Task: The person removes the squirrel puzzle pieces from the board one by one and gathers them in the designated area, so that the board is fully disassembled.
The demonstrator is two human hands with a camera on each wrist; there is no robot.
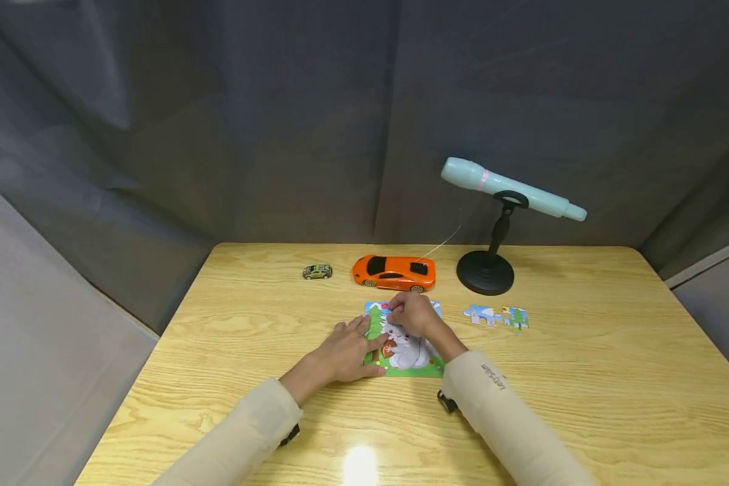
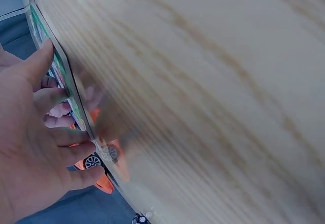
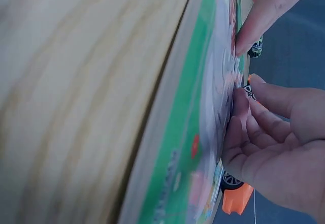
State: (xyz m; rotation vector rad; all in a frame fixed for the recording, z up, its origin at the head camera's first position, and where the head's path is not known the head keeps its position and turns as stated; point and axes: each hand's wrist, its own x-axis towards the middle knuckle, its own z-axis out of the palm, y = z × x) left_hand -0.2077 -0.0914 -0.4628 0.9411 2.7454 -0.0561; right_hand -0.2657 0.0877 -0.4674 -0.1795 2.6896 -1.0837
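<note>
Near the middle of the wooden table (image 1: pixel 219 344), in the head view, lies a flat puzzle (image 1: pixel 408 356) showing a pale animal on green ground. The left hand (image 1: pixel 347 352) rests on its left side, fingers spread and fairly straight. The right hand (image 1: pixel 416 314) reaches over to its far part, fingers bent down towards the surface; whether they pinch a piece cannot be told. Some loose puzzle pieces (image 1: pixel 515 316) lie to the right, apart from the puzzle. Beyond its far edge sits an orange car (image 1: pixel 393 272), with a small patterned car (image 1: pixel 317 271) to the left and a pale blue microphone (image 1: pixel 522 192) tilted on a black stand (image 1: pixel 486 273) to the right. A dark curtain (image 1: pixel 304 121) hangs behind the far edge of the table. From the left wrist, the puzzle is seen nearly edge-on, with the left hand's thumb and fingers apart along it and the orange car beyond. From the right wrist, the puzzle's green near border slants past, and the right hand's curled fingertips meet the printed surface, while a finger of the left hand touches it farther left.
</note>
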